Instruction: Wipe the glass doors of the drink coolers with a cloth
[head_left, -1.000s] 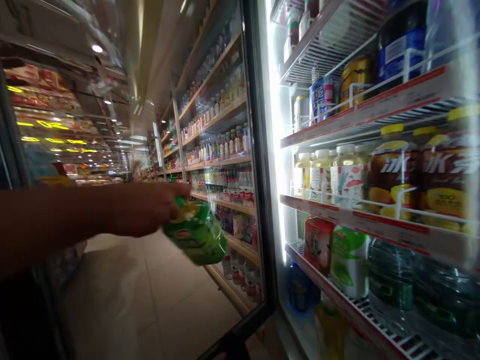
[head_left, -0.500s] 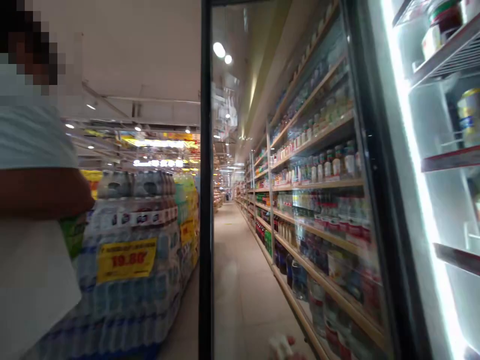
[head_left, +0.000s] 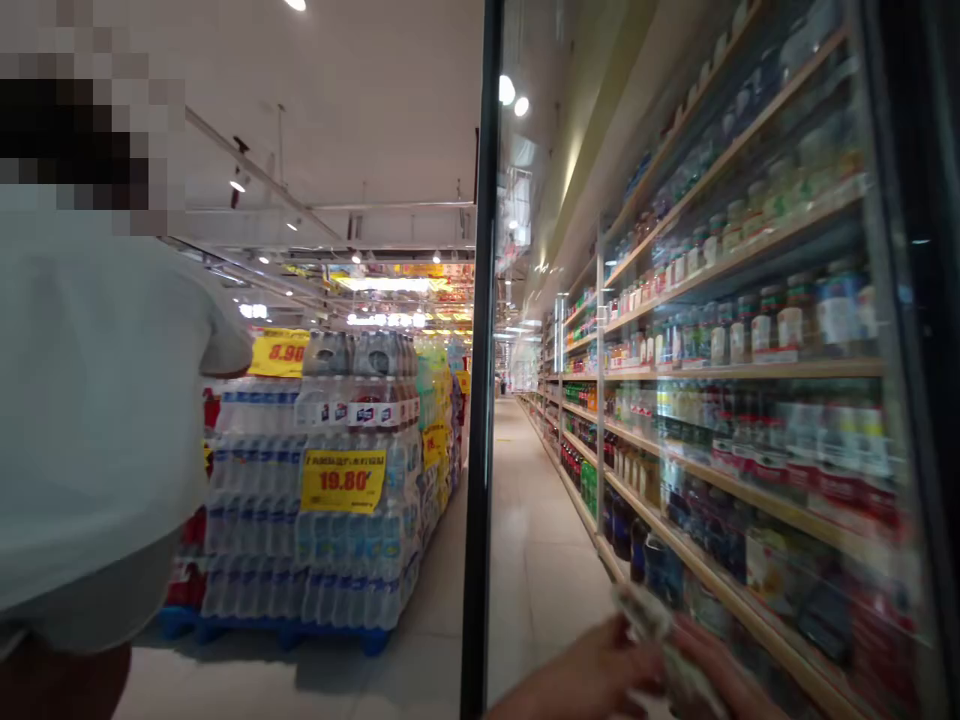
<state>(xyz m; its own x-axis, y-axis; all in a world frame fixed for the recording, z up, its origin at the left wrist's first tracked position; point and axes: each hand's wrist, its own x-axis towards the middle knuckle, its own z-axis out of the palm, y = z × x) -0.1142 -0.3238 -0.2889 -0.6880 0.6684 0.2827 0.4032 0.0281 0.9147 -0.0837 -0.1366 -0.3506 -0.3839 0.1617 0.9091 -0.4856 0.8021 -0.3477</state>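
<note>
At the bottom of the view, my left hand [head_left: 581, 668] and my right hand [head_left: 716, 655] are close together in front of a glass door [head_left: 544, 560]. Between them is a crumpled whitish cloth [head_left: 651, 618], somewhat blurred. My left hand's fingers close on its left side, and my right hand grips it from the right. The lower parts of both hands are cut off by the frame. The glass door stands swung open, with a black frame [head_left: 480, 420] along its left edge.
A person in a white shirt [head_left: 97, 400] stands close on the left. Behind, packs of bottled water [head_left: 352, 555] are stacked on a blue pallet [head_left: 289, 632], with a yellow price sign [head_left: 343, 481]. Shelves of bottles [head_left: 750, 370] appear in the glass on the right.
My view has turned left, so the lit fridge shelves have left the frame. Both hands and the cloth have come up into view. The person on the left now shows their back.
</note>
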